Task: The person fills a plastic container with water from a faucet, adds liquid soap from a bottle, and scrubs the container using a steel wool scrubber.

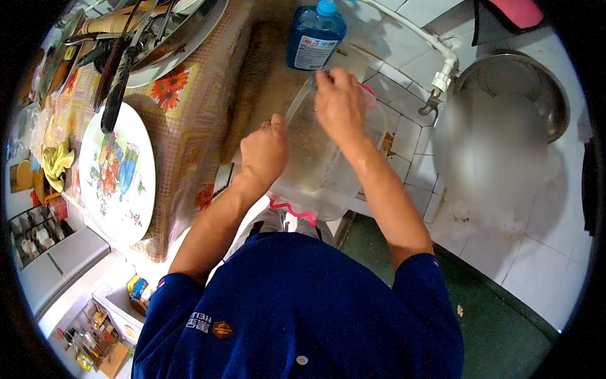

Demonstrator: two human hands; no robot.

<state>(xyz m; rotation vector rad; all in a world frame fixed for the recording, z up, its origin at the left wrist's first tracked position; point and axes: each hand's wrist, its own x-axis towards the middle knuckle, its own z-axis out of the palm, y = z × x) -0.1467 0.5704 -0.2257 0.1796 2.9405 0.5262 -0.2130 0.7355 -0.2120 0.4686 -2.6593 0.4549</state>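
A clear plastic container (341,170) with red-pink trim at its edges lies in front of my body, over a brownish board. My left hand (264,151) is curled closed at the container's left edge, its thumb side up. Above the container's far part is my right hand (341,104), fingers bent together at the far rim; what they hold, if anything, is too small to make out. Just beyond my right hand stands a bottle of blue liquid (315,39) with a white label.
At left, a patterned cloth (189,120) carries an oval floral plate (120,183) and a large dish with knives and utensils. A yellow cloth (58,165) hangs beside it. A tap (430,104) and metal bowl (549,95) are at right, above green flooring (505,328).
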